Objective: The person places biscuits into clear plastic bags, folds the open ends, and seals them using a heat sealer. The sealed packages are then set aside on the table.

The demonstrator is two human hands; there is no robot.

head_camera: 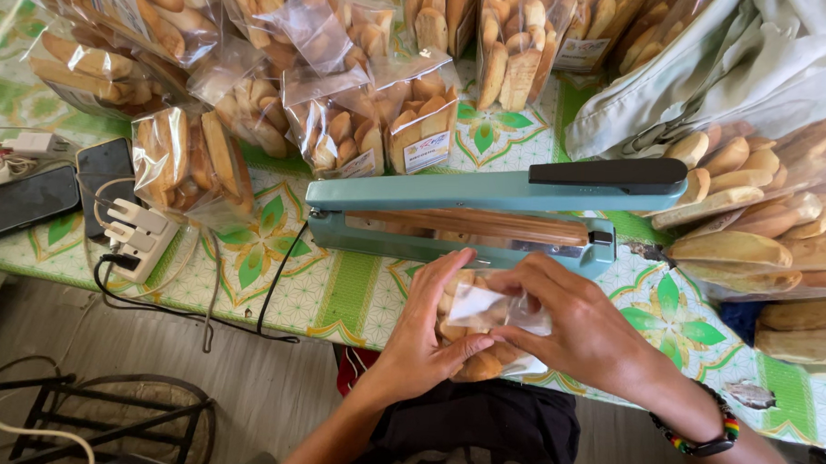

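The clear bag of biscuits (472, 327) is sitting at the near edge of the worktop (337, 298), right in front of the person, and both hands are closing on it at once: the left hand (428, 329) is cupping its left side and underside, while the right hand (570, 324) is pinching the loose plastic top from the right, so the 2 hands are nearly meeting over the bag. The bag's open end is pointing away from the person, toward the heat sealer (487, 212) lying just beyond the fingertips. The sealer's long axis is running left to right across the worktop, its black-handled arm lifted and its jaw standing open, so the bag is lying just short of the gap and square to it; both hands are about equally near, the left one a touch closer to the sealing bar. 1 sealer is showing, with 1 black cable trailing to 1 white power strip (138, 236) on the left, beside 2 dark phones (30, 200). Behind the sealer at least 8 filled bags (334, 129) are piling up, and 1 large sack of loose biscuits (761, 217) is lying open on the right. 1 beaded bracelet (703, 439) is circling the right wrist.
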